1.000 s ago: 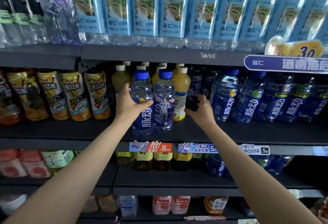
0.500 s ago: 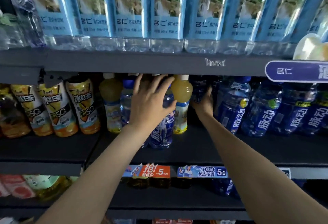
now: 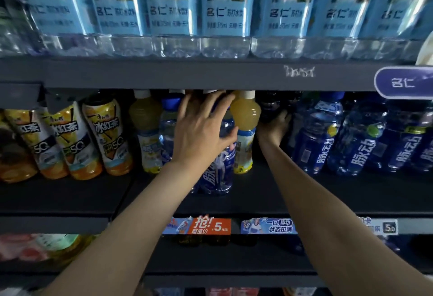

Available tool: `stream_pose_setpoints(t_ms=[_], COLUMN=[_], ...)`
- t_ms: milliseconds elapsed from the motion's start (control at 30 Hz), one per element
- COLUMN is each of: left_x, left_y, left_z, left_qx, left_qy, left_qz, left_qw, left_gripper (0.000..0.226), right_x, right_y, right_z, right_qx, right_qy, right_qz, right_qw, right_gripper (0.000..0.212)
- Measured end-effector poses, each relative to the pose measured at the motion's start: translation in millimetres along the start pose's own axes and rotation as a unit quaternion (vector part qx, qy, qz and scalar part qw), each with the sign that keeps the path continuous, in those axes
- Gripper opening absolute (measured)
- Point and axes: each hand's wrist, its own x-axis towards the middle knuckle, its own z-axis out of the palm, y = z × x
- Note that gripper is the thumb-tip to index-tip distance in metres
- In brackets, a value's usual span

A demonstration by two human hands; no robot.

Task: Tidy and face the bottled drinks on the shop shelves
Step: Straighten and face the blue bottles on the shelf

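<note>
1. On my far left of the middle shelf [image 3: 70,197] I see iced black tea bottles [image 3: 106,136] with orange-and-white labels marked 5G, standing tilted in a row.
2. Just right of them a yellow juice bottle [image 3: 147,131] with a white cap stands upright near the front of the shelf.
3. Beside it is a clear blue-capped bottle [image 3: 169,127], partly hidden behind my left hand.
4. My left hand [image 3: 201,129] reaches over the front blue sports drink bottle [image 3: 216,176]. The fingers are spread and fairly straight, pointing up toward the underside of the top shelf edge [image 3: 187,73], with the palm lying against the bottle's upper part and the thumb across its shoulder.
5. That bottle stands at the front of the middle shelf, touching a second yellow juice bottle [image 3: 244,131] on its right.
6. My right hand [image 3: 275,127] is deeper in the shelf, in a dark gap between the yellow bottle and the blue row. Its fingers curl on a dark bottle [image 3: 269,108] there; I cannot tell how firm the grip is.
7. Further right, blue sports drink bottles [image 3: 321,138] with white characters stand in a row.
8. Above, label-fronted water bottles [image 3: 225,14] line the top shelf.
9. Below the middle shelf, price tags [image 3: 210,225] are clipped to its front edge.
</note>
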Motion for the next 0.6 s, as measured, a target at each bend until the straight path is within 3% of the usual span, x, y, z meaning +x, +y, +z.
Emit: stream_pose_setpoints(t_ms=[267,367,500,600], left_x=[-1,-2,-2,-25], left_y=[4,6,13,28], left_z=[-5,-7,-17,-33], left_qx=[-0.018,-0.023,-0.033,-0.117], left_qy=[-0.035,-0.064,-0.080,-0.066], left_qz=[-0.019,-0.025,-0.033,0.023], left_qw=[0.999,0.997,0.996,0.991], left_gripper=[0.053,0.057,0.064,0.063], right_x=[-91,-100,-99,-104], right_y=[12,5,-6,-7], right_z=[-73,-86,-107,-132], right_qx=[0.027,0.041,0.039,0.115], right_qy=[0.004,-0.045,-0.111,-0.162], right_qz=[-0.056,-0.027,-0.004,0.017], right_qw=[0.998,0.998,0.993,0.980], right_gripper=[0.076,0.082,0.069,0.077])
